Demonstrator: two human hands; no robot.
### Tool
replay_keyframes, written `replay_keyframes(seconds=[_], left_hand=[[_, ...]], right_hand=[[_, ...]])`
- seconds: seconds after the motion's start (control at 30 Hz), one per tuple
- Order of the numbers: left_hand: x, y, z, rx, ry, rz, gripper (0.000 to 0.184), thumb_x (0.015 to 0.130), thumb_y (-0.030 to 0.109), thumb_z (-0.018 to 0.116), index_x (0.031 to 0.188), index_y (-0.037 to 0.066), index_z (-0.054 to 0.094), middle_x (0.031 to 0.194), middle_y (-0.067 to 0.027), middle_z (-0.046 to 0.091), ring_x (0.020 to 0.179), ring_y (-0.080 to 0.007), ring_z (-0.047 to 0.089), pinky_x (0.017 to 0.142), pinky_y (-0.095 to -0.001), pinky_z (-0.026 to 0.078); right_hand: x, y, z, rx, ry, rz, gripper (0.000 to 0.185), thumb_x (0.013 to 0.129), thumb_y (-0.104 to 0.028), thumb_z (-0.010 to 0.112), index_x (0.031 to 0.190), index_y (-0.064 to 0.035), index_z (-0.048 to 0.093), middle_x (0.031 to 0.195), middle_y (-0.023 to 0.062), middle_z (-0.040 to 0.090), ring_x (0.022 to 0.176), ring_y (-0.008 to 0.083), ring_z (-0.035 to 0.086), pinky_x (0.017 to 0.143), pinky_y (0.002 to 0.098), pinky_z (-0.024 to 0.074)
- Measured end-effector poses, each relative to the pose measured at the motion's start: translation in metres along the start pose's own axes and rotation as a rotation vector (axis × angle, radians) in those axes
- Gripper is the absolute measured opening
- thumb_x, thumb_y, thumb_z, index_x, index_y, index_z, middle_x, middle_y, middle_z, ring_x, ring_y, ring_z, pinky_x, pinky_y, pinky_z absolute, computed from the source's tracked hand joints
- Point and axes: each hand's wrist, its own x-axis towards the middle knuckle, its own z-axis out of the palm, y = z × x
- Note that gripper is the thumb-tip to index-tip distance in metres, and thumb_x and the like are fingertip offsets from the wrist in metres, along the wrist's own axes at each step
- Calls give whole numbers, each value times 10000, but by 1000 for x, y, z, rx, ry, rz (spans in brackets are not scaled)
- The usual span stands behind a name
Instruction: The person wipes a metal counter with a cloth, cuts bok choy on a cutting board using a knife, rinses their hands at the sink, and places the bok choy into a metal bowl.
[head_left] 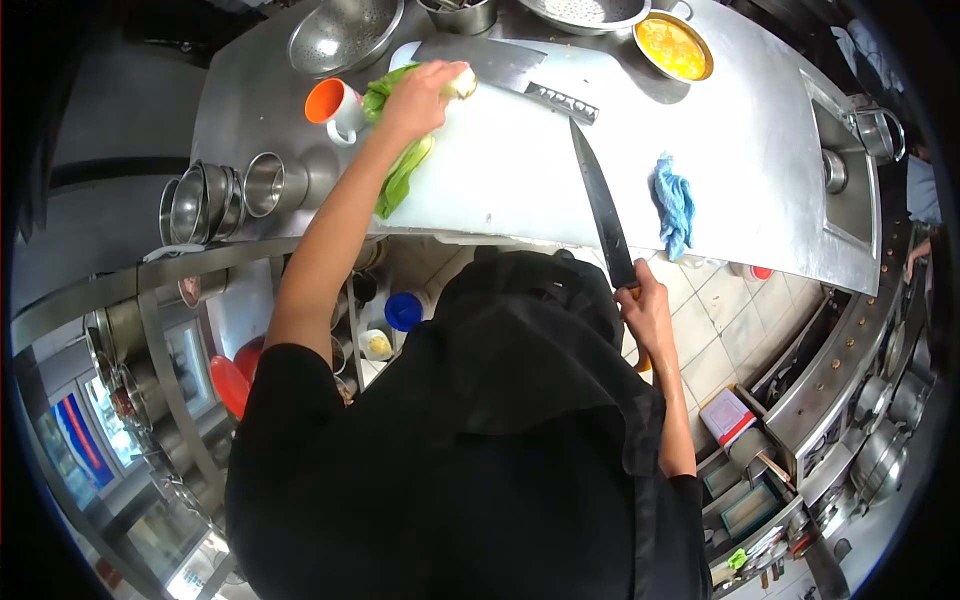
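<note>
My left hand (415, 100) is closed around a leafy green vegetable with a pale stem end (461, 84), over the upper left of the white cutting board (520, 190). More green leaves (405, 180) lie on the board just below that hand; whether they belong to the same head is hidden. My right hand (648, 312) grips the handle of a long knife (598, 195) at the counter's front edge. Its dark blade points up and left, with the tip over the board's right side. A wide cleaver (485, 62) with a black handle lies flat across the board's top.
A white mug (346, 112), orange inside, stands left of the board. Steel bowls (265, 185) sit further left. Colanders (345, 38) line the back, near a bowl of yellow-orange food (672, 48). A blue cloth (673, 207) lies to the right, before a sink (845, 180).
</note>
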Motion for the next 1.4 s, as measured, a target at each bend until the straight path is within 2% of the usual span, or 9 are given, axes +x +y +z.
replay_keyframes(seconds=[0.07,0.13,0.17,0.2,0.27,0.43,0.57,0.63,1.4], left_hand=[[23,35,-46,37,223,125,594,739,33,633,1310,138,511,1170,-122,586,1085,-337,558,936,-407,460],[24,76,-66,-72,116,-84,622,772,71,632,1366,156,470,1277,-156,557,1169,-324,534,997,-386,432],[20,84,-56,-171,130,-93,603,786,86,632,1364,128,466,1278,-162,559,1158,-318,544,988,-388,432],[14,94,-45,-271,145,-104,587,799,102,632,1361,99,462,1278,-168,561,1146,-313,554,978,-390,433],[-7,131,-28,-478,-287,-353,589,804,169,652,1323,17,419,1081,-223,625,1018,-323,603,889,-375,457],[-38,146,34,-565,-382,-585,447,776,204,667,1095,44,398,785,-142,604,735,-277,616,694,-380,469],[-39,141,44,-539,-301,-584,460,762,221,681,1093,42,416,781,-146,607,725,-276,619,681,-376,473],[-37,145,36,-565,-381,-623,475,756,196,669,1103,2,408,869,-242,635,837,-336,647,747,-403,489],[-31,152,43,-425,-348,-579,491,762,195,692,1096,-61,439,1039,-279,619,993,-397,615,848,-415,482]], right_hand=[[3,-4,-1,-14,24,-33,206,815,-9,546,992,18,446,674,151,632,510,175,584,479,296,447],[3,-13,0,-41,130,3,274,829,-42,589,1066,9,463,697,231,623,628,400,620,581,402,483],[3,-13,1,-64,171,-65,295,848,-59,594,1105,9,467,715,240,627,664,422,622,574,433,481],[3,-16,0,-71,165,-57,295,848,-59,594,1105,9,467,715,240,627,664,422,622,574,433,481],[0,-30,-3,-186,170,-107,311,845,-37,576,1137,6,478,705,242,624,666,420,625,573,459,479],[-16,-45,6,-510,139,-150,471,822,-26,512,1275,-152,500,821,203,623,664,387,613,608,475,495],[-20,-45,15,-558,109,-173,513,807,-21,520,1289,-195,493,854,185,596,674,366,617,599,467,492],[-20,-47,16,-577,74,-157,524,807,-16,518,1299,-195,479,848,190,587,663,367,613,594,469,488],[33,-56,44,-639,-31,54,458,821,-22,515,1262,-107,421,980,276,548,811,394,641,635,465,527]])
